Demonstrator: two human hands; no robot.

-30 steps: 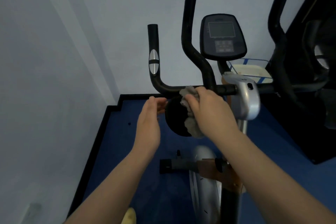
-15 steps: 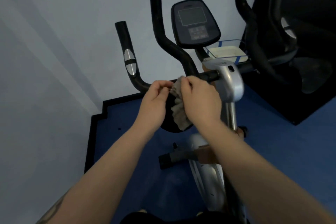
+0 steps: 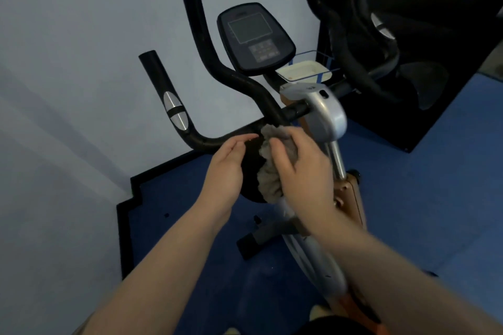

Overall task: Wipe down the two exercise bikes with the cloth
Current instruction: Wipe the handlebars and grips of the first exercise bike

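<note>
Cloth (image 3: 268, 168), grey and bunched, is gripped by the right hand (image 3: 302, 168) against the exercise bike (image 3: 326, 122) handlebar (image 3: 217, 141) junction. Left hand (image 3: 224, 171) hovers beside it, fingers relaxed, holding nothing. Console (image 3: 255, 38) markings illegible.

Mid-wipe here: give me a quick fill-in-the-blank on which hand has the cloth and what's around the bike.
1. The grey cloth is gripped by the ____ hand.
2. The left hand holds ____.
3. The console screen is ____, showing no readout.
4. The floor is coloured ____.

Missing words: right; nothing; blank; blue
</note>
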